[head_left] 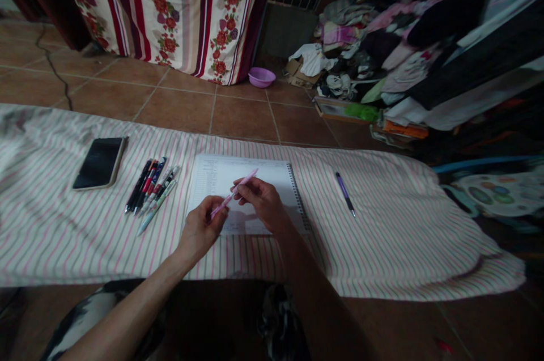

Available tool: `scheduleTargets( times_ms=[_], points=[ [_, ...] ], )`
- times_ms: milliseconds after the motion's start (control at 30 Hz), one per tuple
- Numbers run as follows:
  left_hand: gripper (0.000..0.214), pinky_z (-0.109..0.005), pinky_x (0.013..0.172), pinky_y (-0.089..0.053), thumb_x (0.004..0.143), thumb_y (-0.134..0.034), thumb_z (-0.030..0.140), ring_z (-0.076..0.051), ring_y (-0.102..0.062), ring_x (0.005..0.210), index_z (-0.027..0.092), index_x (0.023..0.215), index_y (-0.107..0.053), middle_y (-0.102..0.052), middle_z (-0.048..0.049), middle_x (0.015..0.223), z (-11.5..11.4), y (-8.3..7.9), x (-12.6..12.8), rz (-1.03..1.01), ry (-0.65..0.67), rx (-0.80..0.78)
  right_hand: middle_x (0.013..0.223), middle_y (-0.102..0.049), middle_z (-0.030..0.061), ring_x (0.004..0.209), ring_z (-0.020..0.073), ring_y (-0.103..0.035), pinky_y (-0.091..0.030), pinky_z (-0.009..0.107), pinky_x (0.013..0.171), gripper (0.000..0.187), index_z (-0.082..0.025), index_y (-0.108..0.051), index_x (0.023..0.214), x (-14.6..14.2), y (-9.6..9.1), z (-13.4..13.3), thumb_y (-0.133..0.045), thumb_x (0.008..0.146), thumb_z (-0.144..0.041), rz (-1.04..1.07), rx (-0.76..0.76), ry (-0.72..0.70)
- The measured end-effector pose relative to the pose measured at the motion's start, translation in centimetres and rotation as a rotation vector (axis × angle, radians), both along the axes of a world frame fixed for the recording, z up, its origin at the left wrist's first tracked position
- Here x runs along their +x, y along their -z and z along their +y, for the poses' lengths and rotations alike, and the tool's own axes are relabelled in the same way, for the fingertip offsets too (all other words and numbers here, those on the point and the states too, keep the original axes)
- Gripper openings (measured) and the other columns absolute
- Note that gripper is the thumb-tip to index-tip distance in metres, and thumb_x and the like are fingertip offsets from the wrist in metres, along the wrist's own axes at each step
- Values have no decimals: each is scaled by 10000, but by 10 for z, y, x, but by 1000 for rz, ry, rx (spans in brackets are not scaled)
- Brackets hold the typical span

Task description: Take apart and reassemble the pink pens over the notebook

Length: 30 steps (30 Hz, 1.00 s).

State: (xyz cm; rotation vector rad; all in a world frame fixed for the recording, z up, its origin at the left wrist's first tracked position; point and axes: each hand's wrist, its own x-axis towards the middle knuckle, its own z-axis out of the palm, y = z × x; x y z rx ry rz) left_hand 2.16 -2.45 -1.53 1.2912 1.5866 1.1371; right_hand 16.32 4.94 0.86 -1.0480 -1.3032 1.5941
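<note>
Both hands hold one pink pen [240, 183] over a spiral notebook [221, 174] that lies open on a striped cloth [382, 236]. My left hand [202, 230] pinches the pen's lower end. My right hand [261, 199] grips it near the middle, fingers curled. A row of several pens [152, 188] lies left of the notebook. A single purple pen [344, 193] lies to the right.
A dark phone [100, 162] rests face up at the left on the cloth. Beyond the cloth is tiled floor, a flowered hanging fabric [178, 9], a small purple bowl [261, 76] and a heap of clothes and clutter [403, 38] at the right.
</note>
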Motion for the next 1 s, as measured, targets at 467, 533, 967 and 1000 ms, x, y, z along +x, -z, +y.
scheduleTargets(
  times_ms=[467, 533, 967, 1000],
  points=[
    [225, -226, 466, -342, 769, -534, 360, -119, -453, 490, 184, 894, -597, -529, 26, 590, 1, 2, 1, -27, 7, -18, 671, -643, -13, 544, 81, -530, -452, 244, 558, 196, -176, -670, 795, -2, -1, -1, -691, 661, -318, -77, -11, -34],
    [212, -226, 464, -343, 766, -538, 350, -120, -456, 488, 187, 886, -602, -533, 27, 586, 1, 2, 0, -25, 1, -8, 660, -638, -16, 542, 82, -528, -452, 245, 558, 197, -178, -669, 794, -3, -1, -1, -694, 654, -314, -80, -16, -32],
    [194, -229, 468, -353, 755, -547, 325, -123, -467, 499, 192, 876, -619, -552, 22, 593, 1, 3, 0, -23, -14, 28, 704, -644, -6, 574, 88, -540, -454, 249, 582, 205, -173, -652, 838, -1, -3, -2, -668, 691, -314, -111, 15, -75],
    [191, -228, 465, -351, 754, -547, 323, -122, -462, 494, 192, 873, -620, -547, 24, 586, 1, 3, 0, -22, -15, 29, 700, -644, -8, 573, 88, -539, -454, 248, 582, 208, -173, -651, 841, -1, -3, -2, -672, 686, -311, -108, 13, -75]
  ],
)
